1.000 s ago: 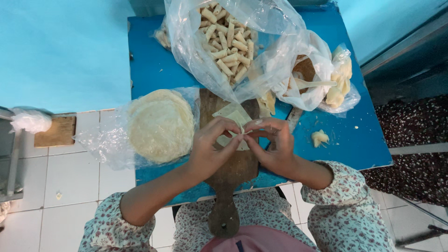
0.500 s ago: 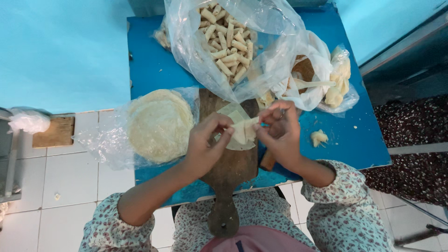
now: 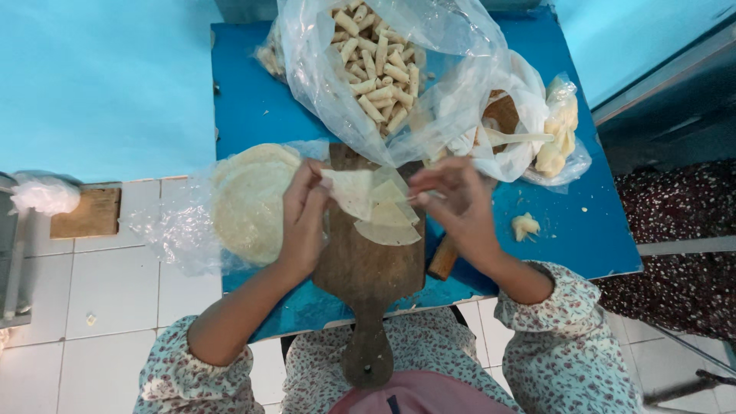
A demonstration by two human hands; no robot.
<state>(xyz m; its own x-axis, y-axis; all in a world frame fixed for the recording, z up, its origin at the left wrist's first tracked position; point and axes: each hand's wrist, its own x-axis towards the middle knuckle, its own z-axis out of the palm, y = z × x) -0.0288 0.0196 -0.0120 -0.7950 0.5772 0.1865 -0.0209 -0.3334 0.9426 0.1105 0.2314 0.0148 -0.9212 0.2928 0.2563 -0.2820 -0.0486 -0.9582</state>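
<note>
head view — left hand [image 3: 303, 218] pinching the left edge of a thin pale wrapper [image 3: 376, 207], right hand [image 3: 452, 203] gripping its right side with fingertips, both closed on it. wrapper held spread just above the wooden board [image 3: 368, 268] on the blue table [image 3: 245, 107] — round stack of wrappers [image 3: 249, 199] just left, clear bag of rolled pieces [image 3: 379, 69] behind.

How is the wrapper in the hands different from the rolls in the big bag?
The wrapper is open, flat and thin, while the rolls are rolled into small tubes. The wrapper is a single sheet held by the left hand and right hand above the wooden board; the rolls are many, piled inside a clear plastic bag. The wrapper looks wider than any one roll. Both are the same pale cream colour.
</note>
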